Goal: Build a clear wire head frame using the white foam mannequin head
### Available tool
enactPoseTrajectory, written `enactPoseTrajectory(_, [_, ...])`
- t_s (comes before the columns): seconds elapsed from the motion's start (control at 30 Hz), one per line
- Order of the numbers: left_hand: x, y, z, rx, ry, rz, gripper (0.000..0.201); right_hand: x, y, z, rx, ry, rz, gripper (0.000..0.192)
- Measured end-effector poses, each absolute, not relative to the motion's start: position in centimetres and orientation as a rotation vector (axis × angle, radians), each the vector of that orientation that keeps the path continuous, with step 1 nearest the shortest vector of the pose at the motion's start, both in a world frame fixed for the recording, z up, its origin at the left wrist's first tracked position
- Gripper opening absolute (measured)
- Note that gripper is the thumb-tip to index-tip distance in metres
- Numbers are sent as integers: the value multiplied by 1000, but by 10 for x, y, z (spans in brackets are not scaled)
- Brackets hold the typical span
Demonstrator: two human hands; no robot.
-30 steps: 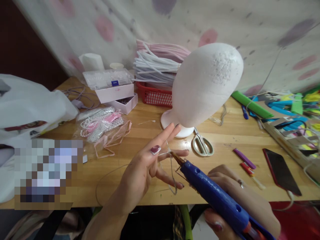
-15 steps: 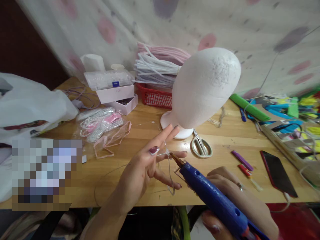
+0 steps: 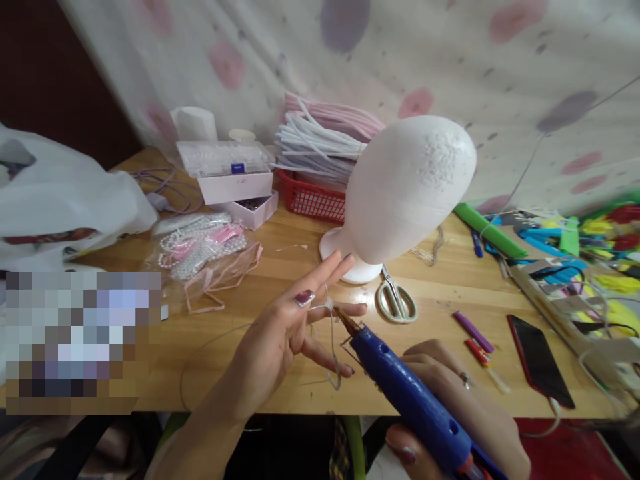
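Observation:
My left hand (image 3: 280, 340) holds a thin pale wire (image 3: 332, 340) bent into a loop, its strands running between thumb and fingers. Two fingers stretch out toward the foam head, the others spread below. A whitish blob, perhaps glue, sits where the strands cross. In my right hand (image 3: 450, 380) is a blue hot glue gun (image 3: 410, 387), gripped around its body. The gun's brownish nozzle points at the crossing, very close to it. Whether it touches, I cannot tell. Behind the hands stands a white foam head (image 3: 405, 193), tilted in view, with a rough patch on top.
Scissors (image 3: 396, 300) lie by the foam head's base. A red basket (image 3: 315, 202) holds pink and white stems. Bagged pearl strings (image 3: 200, 247) and boxes (image 3: 235, 189) are at left. A purple stick (image 3: 473, 331), phone (image 3: 541, 360) and colourful craft strips (image 3: 550, 247) lie at right.
The view has shifted slightly. The glue gun's nozzle sits a little further from the wire crossing than before. Both hands keep nearly the same pose and hold.

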State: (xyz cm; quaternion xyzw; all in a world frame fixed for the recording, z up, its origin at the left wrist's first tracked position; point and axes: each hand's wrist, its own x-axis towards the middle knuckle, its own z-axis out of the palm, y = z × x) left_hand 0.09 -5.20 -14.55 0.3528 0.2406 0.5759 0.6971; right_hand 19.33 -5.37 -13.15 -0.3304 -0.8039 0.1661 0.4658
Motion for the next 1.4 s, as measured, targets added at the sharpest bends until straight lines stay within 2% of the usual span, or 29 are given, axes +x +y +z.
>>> enactPoseTrajectory(0.17, [2,-53,-146,771,539,1308,53,193,-54,-129,-746,-2121,393,19])
enactPoseTrajectory(0.4, [0,-55,-143,718,434,1286,52,181,-62,-133,-883,-1911,315,35])
enactPoseTrajectory(0.8, [-3,-54,-143,627,341,1204,46,187,-60,-131,-861,-1934,324,35])
enactPoseTrajectory(1.0, [-2,-53,-145,651,328,1178,47,195,-53,-128,-753,-2088,375,25])
enactPoseTrajectory(1.4, [-2,-55,-143,701,341,1184,50,194,-52,-132,-807,-1997,391,28])
